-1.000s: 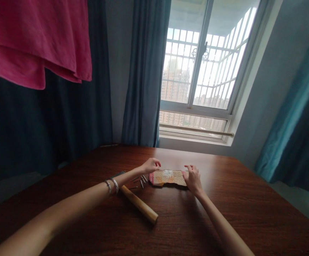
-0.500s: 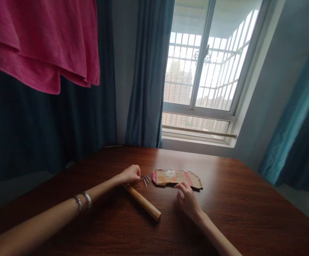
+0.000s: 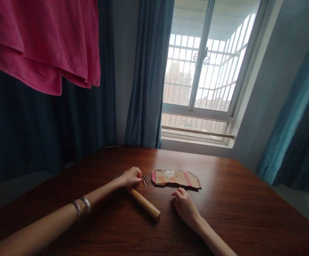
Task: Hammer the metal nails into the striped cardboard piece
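Note:
On the dark wooden table (image 3: 237, 209) lies a flat piece of patterned cardboard (image 3: 175, 178) with pink edges. Left of it are several small nails (image 3: 145, 179). My left hand (image 3: 131, 176) is curled closed right beside the nails, over the head end of a hammer whose wooden handle (image 3: 144, 203) runs toward me; what its fingers pinch is hidden. My right hand (image 3: 184, 205) rests on the table just in front of the cardboard, fingers loosely curled, holding nothing. Two bracelets (image 3: 82, 206) sit on my left forearm.
A window (image 3: 197, 74) with a metal grille stands beyond the table, with blue curtains (image 3: 146, 71) on both sides. A pink cloth (image 3: 39, 39) hangs at the upper left, above the table's left side.
Both hands left the cardboard. My left hand drew back to the nails and closed; my right hand pulled toward me and settled on the table.

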`<state>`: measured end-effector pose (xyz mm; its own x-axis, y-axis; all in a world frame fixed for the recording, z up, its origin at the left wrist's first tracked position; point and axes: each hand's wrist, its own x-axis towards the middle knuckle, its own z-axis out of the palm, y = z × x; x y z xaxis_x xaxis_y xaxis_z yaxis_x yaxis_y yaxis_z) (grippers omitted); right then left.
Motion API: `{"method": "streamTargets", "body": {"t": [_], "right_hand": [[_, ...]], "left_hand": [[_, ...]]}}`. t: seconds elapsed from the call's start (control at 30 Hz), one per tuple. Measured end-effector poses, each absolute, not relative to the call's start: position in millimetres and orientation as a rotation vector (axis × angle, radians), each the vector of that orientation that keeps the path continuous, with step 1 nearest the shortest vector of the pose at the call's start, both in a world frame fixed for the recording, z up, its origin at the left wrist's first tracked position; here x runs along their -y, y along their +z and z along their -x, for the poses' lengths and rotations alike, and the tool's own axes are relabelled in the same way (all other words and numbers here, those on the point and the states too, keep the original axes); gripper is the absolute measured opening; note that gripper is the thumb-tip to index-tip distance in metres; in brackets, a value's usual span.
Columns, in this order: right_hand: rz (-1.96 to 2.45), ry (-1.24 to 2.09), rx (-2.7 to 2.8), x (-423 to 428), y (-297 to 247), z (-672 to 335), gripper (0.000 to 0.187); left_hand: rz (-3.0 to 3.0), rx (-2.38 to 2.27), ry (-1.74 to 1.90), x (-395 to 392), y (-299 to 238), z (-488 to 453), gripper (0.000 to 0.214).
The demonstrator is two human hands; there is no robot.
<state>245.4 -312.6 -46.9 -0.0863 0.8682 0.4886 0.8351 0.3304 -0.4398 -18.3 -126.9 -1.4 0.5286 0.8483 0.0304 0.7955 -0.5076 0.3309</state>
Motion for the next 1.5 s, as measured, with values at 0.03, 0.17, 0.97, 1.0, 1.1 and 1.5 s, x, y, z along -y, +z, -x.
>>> {"method": "streamTargets", "body": {"t": [0.03, 0.17, 0.97, 1.0, 1.1, 1.5], "right_hand": [[1.502, 0.056, 1.916, 313, -47, -245, 0.03], [1.513, 0.049, 1.921, 312, -48, -246, 0.03], [1.385, 0.332, 1.699, 290, -46, -218, 0.025], [1.375, 0.344, 1.714, 292, -45, -213, 0.025], [1.36, 0.379, 1.772, 295, -41, -198, 0.026], [1.535, 0.29, 2.028, 297, -19, -153, 0.021]], "left_hand": [[-2.512, -1.373, 0.29, 129, -2, 17, 0.021], [-2.543, -1.409, 0.293, 130, -6, 9, 0.019], [-1.994, -1.043, 0.637, 123, -11, -84, 0.012], [-1.99, -1.031, 0.633, 124, -8, -90, 0.01], [-2.018, -1.005, 0.622, 125, -2, -105, 0.006], [-1.914, -0.955, 0.594, 113, -3, -120, 0.006]]}}
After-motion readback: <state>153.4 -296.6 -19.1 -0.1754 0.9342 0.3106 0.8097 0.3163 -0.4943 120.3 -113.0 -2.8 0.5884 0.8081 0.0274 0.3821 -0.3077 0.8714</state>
